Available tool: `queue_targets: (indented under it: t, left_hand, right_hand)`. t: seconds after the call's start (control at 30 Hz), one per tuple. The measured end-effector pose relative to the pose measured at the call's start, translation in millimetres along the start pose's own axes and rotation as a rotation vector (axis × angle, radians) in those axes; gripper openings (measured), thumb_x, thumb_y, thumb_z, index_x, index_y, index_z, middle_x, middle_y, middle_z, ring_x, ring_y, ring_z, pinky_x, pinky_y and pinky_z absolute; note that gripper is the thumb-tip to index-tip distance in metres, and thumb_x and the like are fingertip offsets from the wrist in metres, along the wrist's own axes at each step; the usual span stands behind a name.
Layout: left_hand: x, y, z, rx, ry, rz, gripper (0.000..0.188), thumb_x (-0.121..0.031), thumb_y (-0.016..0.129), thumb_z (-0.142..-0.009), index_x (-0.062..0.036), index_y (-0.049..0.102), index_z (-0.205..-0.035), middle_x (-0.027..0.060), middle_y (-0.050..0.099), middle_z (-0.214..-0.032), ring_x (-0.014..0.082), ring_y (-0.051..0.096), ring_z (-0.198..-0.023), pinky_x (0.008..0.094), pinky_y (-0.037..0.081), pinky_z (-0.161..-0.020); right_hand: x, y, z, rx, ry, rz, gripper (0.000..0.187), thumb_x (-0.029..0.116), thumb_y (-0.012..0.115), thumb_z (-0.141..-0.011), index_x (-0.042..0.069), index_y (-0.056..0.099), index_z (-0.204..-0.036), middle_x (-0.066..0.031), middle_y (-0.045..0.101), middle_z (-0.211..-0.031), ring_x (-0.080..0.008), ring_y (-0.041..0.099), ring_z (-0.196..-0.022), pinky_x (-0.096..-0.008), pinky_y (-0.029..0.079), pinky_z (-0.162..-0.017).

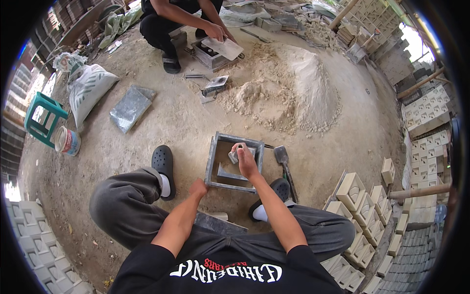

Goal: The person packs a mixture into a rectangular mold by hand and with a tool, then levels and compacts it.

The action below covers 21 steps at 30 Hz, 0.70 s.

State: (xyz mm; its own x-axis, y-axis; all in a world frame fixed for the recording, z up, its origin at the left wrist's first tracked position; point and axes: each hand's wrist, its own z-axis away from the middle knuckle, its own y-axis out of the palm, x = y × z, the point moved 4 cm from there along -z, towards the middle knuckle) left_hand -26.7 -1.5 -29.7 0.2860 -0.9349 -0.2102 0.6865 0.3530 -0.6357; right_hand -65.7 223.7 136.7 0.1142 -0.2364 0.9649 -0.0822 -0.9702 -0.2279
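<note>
The frame (211, 159) looks like metal, so it is probably heavy and stiff, best held by opposite walls. Square, grey and dusty, it sits open-topped on the ground (188, 115). The right hand (246, 160) curls around a grey block (233, 157) inside; the left hand (198, 188) meets the near-left corner, its finger grip unclear.

Black T-shirt (230, 289) and loose grey trousers (128, 206)

The T-shirt has short sleeves (149, 257) and bold white lettering (210, 274) across the front, with smaller red lettering (214, 265) close against it. The trousers are dark grey, unevenly faded like washed denim. White socks (165, 186) show at dark, round-toed clogs (162, 162) dotted with holes. The left hand (198, 187) and right hand (245, 158) are bare.
</note>
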Motion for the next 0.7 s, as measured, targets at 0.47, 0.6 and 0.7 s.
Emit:
queue_targets:
  t: [0.47,0.6,0.7]
  left_hand:
    - [4,4,-6,-0.071,-0.013,0.065,0.030,-0.022,0.065,-0.073,0.0005,0.068,-0.092,0.0218,0.066,-0.098,0.0373,0.064,-0.095,0.0433,0.051,-0.079]
    - [9,5,-10,-0.062,-0.011,0.058,0.030,-0.023,0.064,-0.074,-0.0004,0.069,-0.093,0.0221,0.066,-0.099,0.0377,0.064,-0.095,0.0434,0.051,-0.079]
    - [0,9,-4,0.008,-0.011,0.018,0.033,-0.023,0.064,-0.076,-0.0016,0.067,-0.101,0.0197,0.066,-0.106,0.0356,0.063,-0.099,0.0436,0.052,-0.081]
  right_hand:
    - [6,-1,0,0.005,0.015,-0.003,0.044,0.045,0.035,-0.098,0.004,0.051,-0.095,-0.0088,0.053,-0.088,-0.0205,0.052,-0.086,-0.0298,0.041,-0.080]
    - [12,2,-1,0.046,0.038,0.032,0.047,0.046,0.026,-0.099,0.005,0.049,-0.097,-0.0088,0.053,-0.090,-0.0219,0.051,-0.089,-0.0299,0.038,-0.085]
    - [8,-6,5,0.043,0.074,0.037,0.045,0.044,0.026,-0.099,0.005,0.049,-0.097,-0.0084,0.052,-0.090,-0.0208,0.051,-0.090,-0.0294,0.037,-0.086]
